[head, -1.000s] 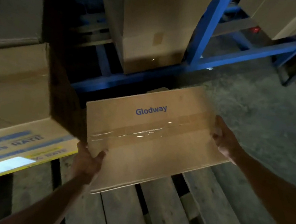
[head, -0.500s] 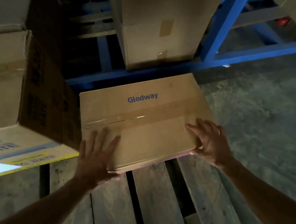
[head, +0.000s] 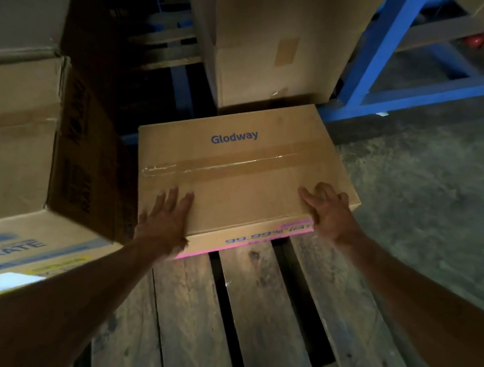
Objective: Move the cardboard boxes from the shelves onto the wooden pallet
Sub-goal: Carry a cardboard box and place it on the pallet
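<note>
A flat cardboard box [head: 235,179] printed "Glodway", taped along its top, lies on the far end of the wooden pallet [head: 247,322]. My left hand [head: 168,220] presses flat on the box's near left corner with straight fingers. My right hand [head: 327,211] rests on the near right corner, fingers spread over the top. Neither hand grips the box. A pink strip shows along its near side.
Stacked cardboard boxes [head: 9,137] stand on the pallet's left, over a flat box [head: 24,259] marked "RATE". A tall box [head: 278,40] sits in the blue rack [head: 374,56] just behind. Concrete floor [head: 431,208] lies to the right.
The box went from being held at its sides above the pallet to lying on it. Both hands moved onto its top, and it slid a little farther back.
</note>
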`<action>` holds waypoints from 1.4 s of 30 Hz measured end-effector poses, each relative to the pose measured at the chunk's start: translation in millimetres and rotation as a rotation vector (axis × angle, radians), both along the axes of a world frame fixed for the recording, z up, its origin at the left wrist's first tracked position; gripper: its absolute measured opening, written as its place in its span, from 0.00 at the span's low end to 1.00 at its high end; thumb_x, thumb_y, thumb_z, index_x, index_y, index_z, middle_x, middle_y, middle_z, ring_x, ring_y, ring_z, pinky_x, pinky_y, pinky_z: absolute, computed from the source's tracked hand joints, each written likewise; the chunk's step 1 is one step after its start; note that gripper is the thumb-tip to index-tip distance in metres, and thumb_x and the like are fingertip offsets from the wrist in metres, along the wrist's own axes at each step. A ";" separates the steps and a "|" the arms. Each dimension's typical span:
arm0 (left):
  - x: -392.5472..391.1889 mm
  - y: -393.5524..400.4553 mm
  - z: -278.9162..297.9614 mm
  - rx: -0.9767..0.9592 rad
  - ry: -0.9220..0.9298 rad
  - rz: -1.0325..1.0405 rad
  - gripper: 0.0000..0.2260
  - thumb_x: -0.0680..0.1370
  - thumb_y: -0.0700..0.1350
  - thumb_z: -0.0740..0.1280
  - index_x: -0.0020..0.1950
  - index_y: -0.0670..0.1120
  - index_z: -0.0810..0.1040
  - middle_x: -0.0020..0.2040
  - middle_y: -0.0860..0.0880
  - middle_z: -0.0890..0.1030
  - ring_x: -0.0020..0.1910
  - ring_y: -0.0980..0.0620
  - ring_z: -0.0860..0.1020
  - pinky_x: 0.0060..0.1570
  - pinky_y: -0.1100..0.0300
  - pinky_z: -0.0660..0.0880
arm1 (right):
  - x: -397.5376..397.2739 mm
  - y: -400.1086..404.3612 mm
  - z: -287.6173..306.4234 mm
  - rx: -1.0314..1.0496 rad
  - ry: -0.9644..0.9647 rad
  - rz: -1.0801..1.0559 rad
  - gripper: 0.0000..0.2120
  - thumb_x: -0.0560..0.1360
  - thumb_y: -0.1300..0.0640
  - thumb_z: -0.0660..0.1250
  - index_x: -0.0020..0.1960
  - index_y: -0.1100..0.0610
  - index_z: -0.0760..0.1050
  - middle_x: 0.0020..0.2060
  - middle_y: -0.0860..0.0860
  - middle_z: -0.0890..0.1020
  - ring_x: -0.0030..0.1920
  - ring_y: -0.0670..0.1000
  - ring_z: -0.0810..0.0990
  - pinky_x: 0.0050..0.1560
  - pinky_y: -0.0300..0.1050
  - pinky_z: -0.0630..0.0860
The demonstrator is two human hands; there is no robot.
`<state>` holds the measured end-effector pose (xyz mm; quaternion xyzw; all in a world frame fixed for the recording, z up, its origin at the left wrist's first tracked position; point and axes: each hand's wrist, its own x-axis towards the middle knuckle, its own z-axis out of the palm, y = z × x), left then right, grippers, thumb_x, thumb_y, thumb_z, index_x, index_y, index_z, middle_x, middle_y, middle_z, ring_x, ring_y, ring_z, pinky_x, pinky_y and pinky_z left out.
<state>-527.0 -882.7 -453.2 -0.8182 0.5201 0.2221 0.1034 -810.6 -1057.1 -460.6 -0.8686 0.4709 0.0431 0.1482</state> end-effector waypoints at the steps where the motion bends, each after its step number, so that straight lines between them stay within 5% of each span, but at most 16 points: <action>1: 0.3 -0.2 4.3 0.040 0.020 0.004 0.48 0.73 0.51 0.72 0.78 0.56 0.39 0.79 0.49 0.38 0.79 0.43 0.42 0.72 0.37 0.57 | 0.3 0.5 4.3 0.039 -0.007 -0.003 0.28 0.76 0.63 0.61 0.74 0.49 0.63 0.72 0.57 0.62 0.67 0.60 0.62 0.67 0.45 0.58; 4: 1.2 -4.7 18.7 0.084 0.084 0.042 0.45 0.75 0.52 0.70 0.78 0.55 0.38 0.79 0.48 0.38 0.79 0.43 0.45 0.73 0.40 0.59 | -7.2 5.4 11.7 0.130 -0.012 0.028 0.26 0.77 0.65 0.61 0.73 0.53 0.65 0.74 0.58 0.62 0.71 0.59 0.60 0.69 0.43 0.55; 10: -8.1 35.5 45.6 -0.216 0.263 0.124 0.37 0.76 0.52 0.68 0.79 0.53 0.52 0.78 0.46 0.55 0.74 0.43 0.63 0.70 0.50 0.66 | -2.6 53.1 35.5 0.317 -0.132 0.001 0.28 0.76 0.62 0.65 0.75 0.55 0.62 0.75 0.57 0.61 0.75 0.56 0.59 0.74 0.43 0.55; 15: -12.3 112.2 82.3 -0.343 0.333 0.053 0.26 0.77 0.50 0.67 0.74 0.53 0.66 0.67 0.48 0.73 0.64 0.47 0.73 0.62 0.55 0.71 | 36.3 134.3 100.6 0.470 -0.252 0.067 0.29 0.78 0.56 0.66 0.76 0.52 0.60 0.69 0.53 0.70 0.67 0.50 0.71 0.64 0.36 0.64; 21: 43.4 230.2 129.5 -0.416 0.472 0.202 0.18 0.73 0.52 0.65 0.63 0.54 0.77 0.51 0.51 0.83 0.51 0.50 0.81 0.55 0.55 0.76 | 119.5 247.8 163.6 0.571 -0.334 0.136 0.24 0.78 0.52 0.65 0.73 0.45 0.64 0.56 0.44 0.79 0.45 0.36 0.79 0.48 0.34 0.73; 25: 90.4 315.9 148.8 -0.455 0.485 0.281 0.16 0.72 0.51 0.63 0.58 0.52 0.79 0.44 0.54 0.82 0.43 0.55 0.80 0.48 0.60 0.76 | 178.6 323.2 180.2 0.615 -0.388 0.180 0.21 0.77 0.49 0.66 0.68 0.41 0.67 0.48 0.47 0.83 0.44 0.37 0.79 0.49 0.40 0.74; 31: 186.7 458.6 169.7 -0.433 0.465 0.555 0.13 0.76 0.47 0.67 0.61 0.53 0.78 0.48 0.50 0.83 0.47 0.52 0.81 0.50 0.56 0.79 | 297.3 454.4 199.9 0.715 -0.405 0.235 0.23 0.78 0.47 0.65 0.71 0.44 0.65 0.48 0.46 0.82 0.47 0.43 0.81 0.55 0.43 0.76; 35: 246.8 560.9 165.4 -0.444 0.478 0.750 0.13 0.77 0.47 0.67 0.62 0.51 0.77 0.47 0.52 0.81 0.45 0.55 0.79 0.39 0.65 0.73 | 370.2 543.4 192.5 0.794 -0.373 0.273 0.25 0.78 0.47 0.64 0.73 0.46 0.63 0.49 0.44 0.82 0.42 0.42 0.83 0.50 0.42 0.79; 39: 303.2 649.5 133.3 -0.458 0.431 0.908 0.15 0.78 0.45 0.68 0.65 0.47 0.76 0.55 0.44 0.82 0.46 0.53 0.78 0.45 0.61 0.73 | 428.1 613.2 153.3 0.891 -0.328 0.185 0.29 0.77 0.48 0.65 0.75 0.48 0.58 0.53 0.49 0.80 0.45 0.48 0.84 0.41 0.39 0.79; 42: 338.8 712.1 94.1 -0.417 0.449 1.091 0.19 0.77 0.45 0.69 0.68 0.45 0.73 0.59 0.39 0.80 0.52 0.46 0.78 0.53 0.55 0.75 | 457.8 660.2 107.8 0.986 -0.250 0.080 0.35 0.76 0.46 0.67 0.77 0.47 0.53 0.57 0.51 0.78 0.50 0.51 0.82 0.48 0.48 0.82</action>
